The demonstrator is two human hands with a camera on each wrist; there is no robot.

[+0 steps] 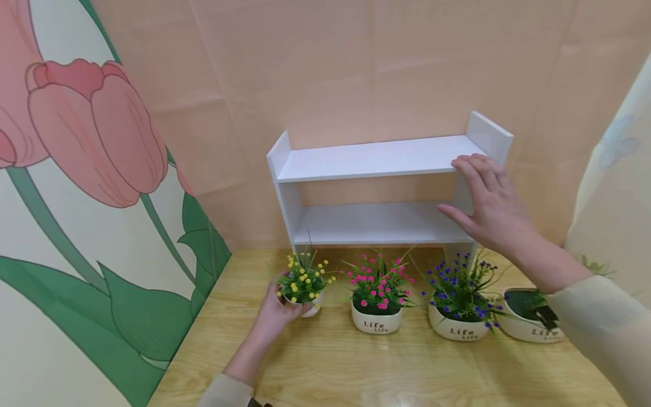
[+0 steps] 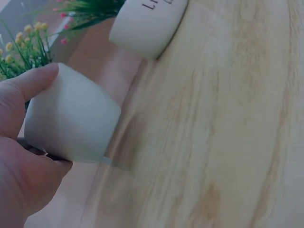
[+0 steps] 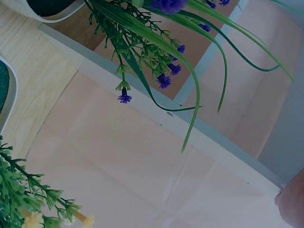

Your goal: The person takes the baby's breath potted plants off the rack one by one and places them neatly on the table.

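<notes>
On the left, my left hand (image 1: 278, 311) grips a small white pot (image 2: 76, 116) of yellow flowers (image 1: 305, 280), the thumb on one side. Whether the pot's base touches the table cannot be told. My right hand (image 1: 493, 206) is at the right end of a white two-tier shelf (image 1: 376, 158), thumb spread away from the fingers. One fingertip (image 3: 290, 205) meets the edge of the shelf's side panel in the right wrist view. Below that hand stands a pot of purple flowers (image 1: 460, 328); a pot of pink flowers (image 1: 376, 322) stands in the middle.
Another white pot (image 1: 531, 330) with greenery stands at the far right, partly behind my right forearm. The shelf stands at the back of the wooden table (image 1: 325, 373), before a peach backdrop (image 1: 325, 68). A tulip-printed panel (image 1: 96, 130) borders the left side.
</notes>
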